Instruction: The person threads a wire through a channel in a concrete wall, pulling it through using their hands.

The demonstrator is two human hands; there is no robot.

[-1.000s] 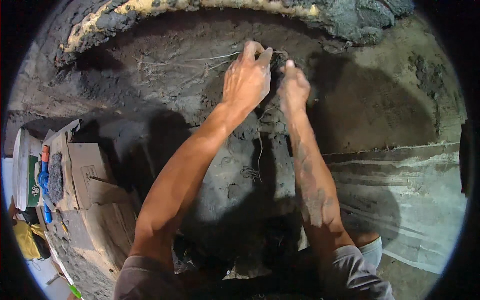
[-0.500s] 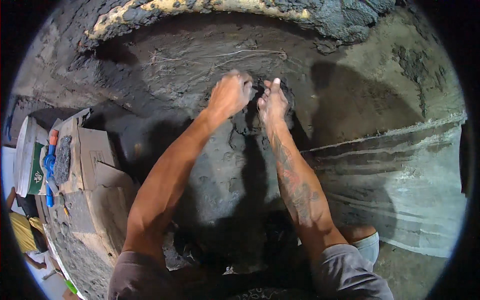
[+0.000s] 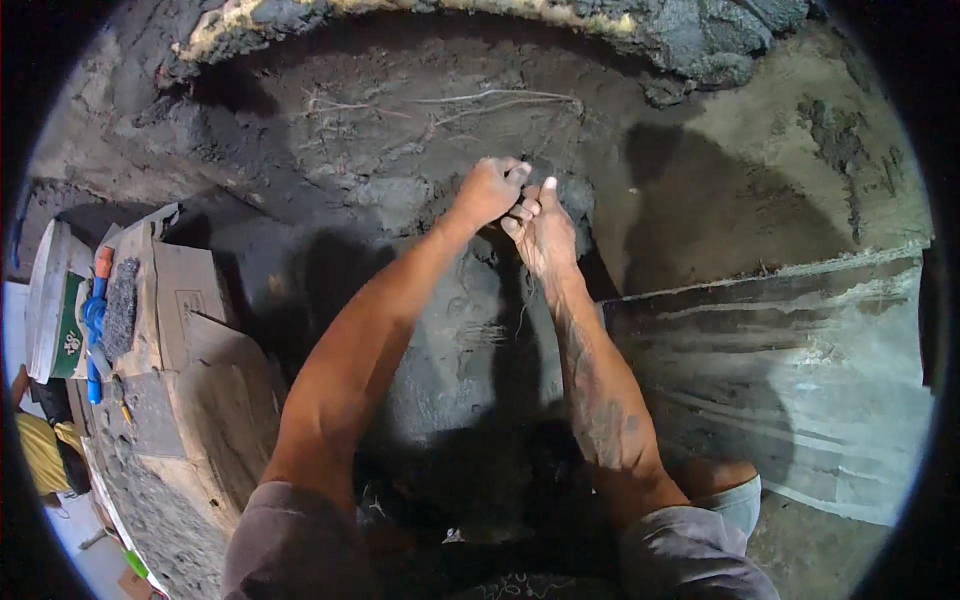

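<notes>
My left hand [image 3: 492, 192] is closed, its fingertips pinched and smeared with grey. Just right of it and slightly lower, my right hand [image 3: 543, 228] has curled fingers with the thumb pointing up. The fingertips almost meet; whatever lies between them is too small and dark to make out. A thin, thread-like strand [image 3: 526, 300] hangs below my right hand. Both hands are over a wet, dark grey clay-like surface [image 3: 400, 200]. Beyond them, pale stringy fibres [image 3: 480, 97] lie partly stuck in it.
A thick, clay-smeared curved edge with yellowish patches [image 3: 500, 12] spans the far side. To the left stand a cardboard box [image 3: 190, 280], a blue-and-orange-handled tool [image 3: 96, 310] and a white-and-green bucket [image 3: 58, 300]. A streaked grey sheet [image 3: 800, 370] lies to the right.
My left hand has moved right and slightly down, closer to my right hand. The right hand has dropped a little, and a thin strand now shows beneath it.
</notes>
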